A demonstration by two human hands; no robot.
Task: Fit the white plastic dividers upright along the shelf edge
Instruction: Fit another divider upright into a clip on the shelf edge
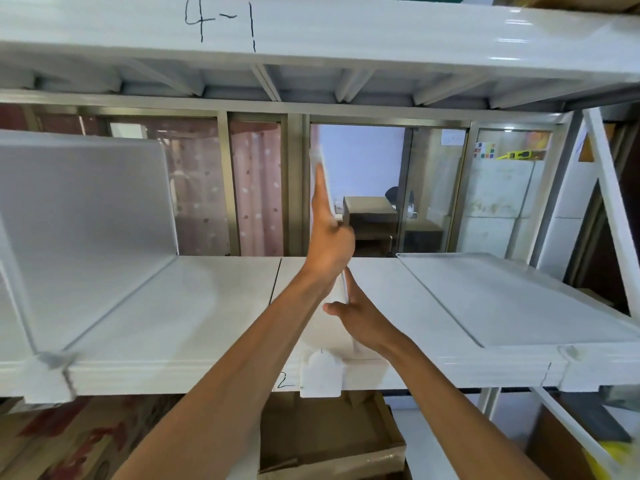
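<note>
Currently we see one divider (343, 289) edge-on, upright at mid-shelf (207, 306), its clip (322, 374) on the front edge. Left hand (329, 237) lies flat and open against its left face, right hand (360, 320) flat and open against its right. Second divider (86, 209) stands at left; a third (502, 296) lies flat at right.

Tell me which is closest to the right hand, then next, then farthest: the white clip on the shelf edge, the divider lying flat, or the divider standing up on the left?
From the right hand, in the head view:
1. White clip, just below the hand on the shelf's front edge.
2. Flat divider, lying on the shelf to the right.
3. Standing divider, upright at the far left.
</note>
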